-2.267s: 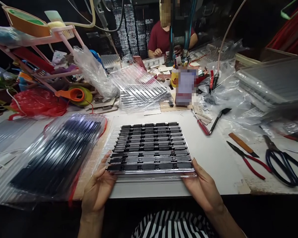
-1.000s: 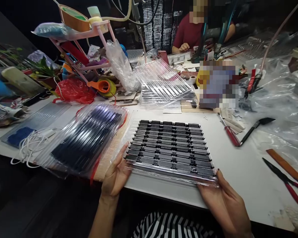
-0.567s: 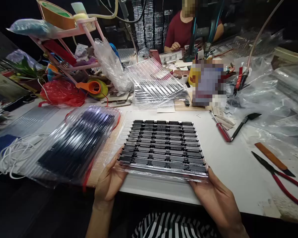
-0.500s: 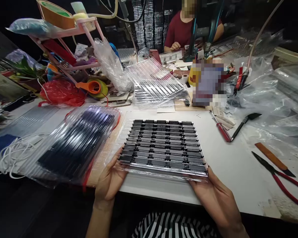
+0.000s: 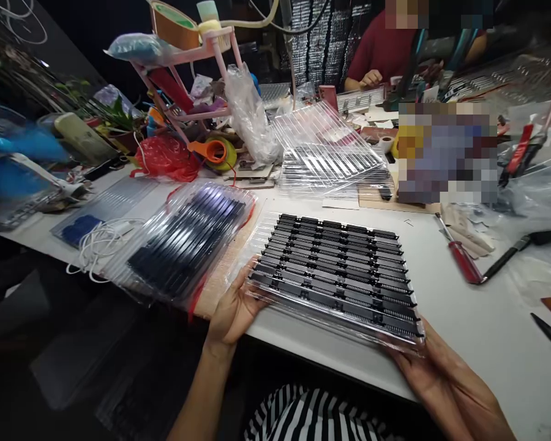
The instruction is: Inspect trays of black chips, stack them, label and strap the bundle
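Between both hands is a clear plastic tray (image 5: 275, 298) filled with rows of black comb-like parts (image 5: 335, 269). My left hand (image 5: 239, 303) grips its near left corner, and my right hand (image 5: 445, 367) grips the near right corner, with some fingers hidden underneath. The tray is at the front edge of the white table (image 5: 303, 334). To its left lies a pile of clear trays with dark parts (image 5: 188, 239), on a tan board (image 5: 223, 275) with red edging.
Clear empty trays (image 5: 330, 147) are stacked behind. A red-handled screwdriver (image 5: 463, 260) and a black-handled tool (image 5: 505, 254) lie right. White cable (image 5: 96, 251), a pink rack (image 5: 188, 58) and a blue fan (image 5: 18, 153) are left. A co-worker's hand (image 5: 371, 78) shows across the table.
The view has swung left, so the surroundings shift rightward and the blue fan comes into sight. Both hands still hold the tray, which now appears more tilted, its right side lower in the picture.
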The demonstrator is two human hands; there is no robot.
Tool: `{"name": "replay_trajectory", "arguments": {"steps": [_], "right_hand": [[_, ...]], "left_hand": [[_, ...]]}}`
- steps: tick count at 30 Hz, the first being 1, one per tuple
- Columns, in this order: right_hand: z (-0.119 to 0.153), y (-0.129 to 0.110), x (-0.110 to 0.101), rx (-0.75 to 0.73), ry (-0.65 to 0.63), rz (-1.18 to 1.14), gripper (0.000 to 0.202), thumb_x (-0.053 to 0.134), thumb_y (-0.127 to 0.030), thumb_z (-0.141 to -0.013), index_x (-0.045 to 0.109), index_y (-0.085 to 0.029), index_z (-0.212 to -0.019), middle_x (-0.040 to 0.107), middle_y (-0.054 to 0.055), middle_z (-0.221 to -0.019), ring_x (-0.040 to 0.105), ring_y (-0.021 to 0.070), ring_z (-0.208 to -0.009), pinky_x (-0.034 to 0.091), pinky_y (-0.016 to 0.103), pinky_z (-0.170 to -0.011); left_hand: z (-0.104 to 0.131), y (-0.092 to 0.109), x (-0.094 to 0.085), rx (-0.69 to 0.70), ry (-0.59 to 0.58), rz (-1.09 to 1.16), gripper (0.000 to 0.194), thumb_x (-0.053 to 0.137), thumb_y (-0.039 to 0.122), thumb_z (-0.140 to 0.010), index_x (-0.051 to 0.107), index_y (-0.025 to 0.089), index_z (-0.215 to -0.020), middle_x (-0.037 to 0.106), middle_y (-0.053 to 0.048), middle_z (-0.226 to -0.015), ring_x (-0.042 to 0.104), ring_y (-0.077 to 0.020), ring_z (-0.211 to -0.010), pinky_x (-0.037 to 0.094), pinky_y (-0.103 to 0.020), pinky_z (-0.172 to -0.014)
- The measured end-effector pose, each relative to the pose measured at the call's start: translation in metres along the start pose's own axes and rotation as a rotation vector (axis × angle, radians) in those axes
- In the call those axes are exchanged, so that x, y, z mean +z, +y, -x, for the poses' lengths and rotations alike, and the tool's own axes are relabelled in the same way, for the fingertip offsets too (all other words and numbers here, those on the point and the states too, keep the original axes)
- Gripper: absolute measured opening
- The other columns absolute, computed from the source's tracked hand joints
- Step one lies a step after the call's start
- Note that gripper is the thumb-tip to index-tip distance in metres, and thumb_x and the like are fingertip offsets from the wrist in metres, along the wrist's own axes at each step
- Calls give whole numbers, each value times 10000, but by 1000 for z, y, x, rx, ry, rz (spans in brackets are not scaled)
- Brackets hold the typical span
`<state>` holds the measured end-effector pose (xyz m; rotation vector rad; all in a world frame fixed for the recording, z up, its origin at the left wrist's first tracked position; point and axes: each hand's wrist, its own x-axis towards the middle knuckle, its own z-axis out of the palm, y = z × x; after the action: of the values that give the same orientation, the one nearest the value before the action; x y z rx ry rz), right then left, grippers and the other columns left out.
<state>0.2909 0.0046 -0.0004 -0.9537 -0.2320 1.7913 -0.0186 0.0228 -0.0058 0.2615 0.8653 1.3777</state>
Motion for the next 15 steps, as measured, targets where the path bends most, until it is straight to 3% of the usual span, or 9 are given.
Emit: {"name": "replay_trajectory", "arguments": {"steps": [8, 15], "right_hand": [[-3, 2, 7, -58, -51, 26, 423, 459, -252, -908, 479, -298, -1327, 407, 34, -1436, 375, 266, -1311, 441, 460, -1019], [0, 1, 7, -53, -155, 13, 420, 422, -262, -934, 448, -277, -1353, 445, 52, -1409, 415, 248, -1281, 372, 481, -1065]], "left_hand": [[-2, -1, 3, 34, 58, 37, 360, 393, 151, -930, 543, 196, -1255, 602, -76, -1243, 623, -170, -1010, 521, -344, -867], [-1, 0, 10, 42, 117, 39, 358, 353, 143, -934, 574, 186, -1213, 623, -75, -1213, 609, -199, -1055, 524, -394, -879]]}}
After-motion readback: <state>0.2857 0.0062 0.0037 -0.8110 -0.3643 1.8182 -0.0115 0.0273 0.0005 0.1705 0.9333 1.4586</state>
